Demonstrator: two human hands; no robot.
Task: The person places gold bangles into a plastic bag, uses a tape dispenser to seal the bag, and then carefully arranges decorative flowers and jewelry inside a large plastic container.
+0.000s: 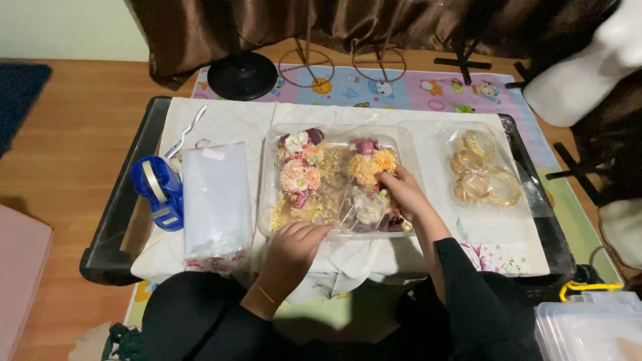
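The left hand [292,249] curls shut on the near edge of the clear box [334,230], steadying it. The right hand [401,192] pinches an orange flower [374,164] inside.

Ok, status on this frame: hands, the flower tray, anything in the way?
Left hand curled on clear flower tray's near rim. Right hand inside, fingertips on orange flower. Clear bag left, gold rings right; nothing blocking.
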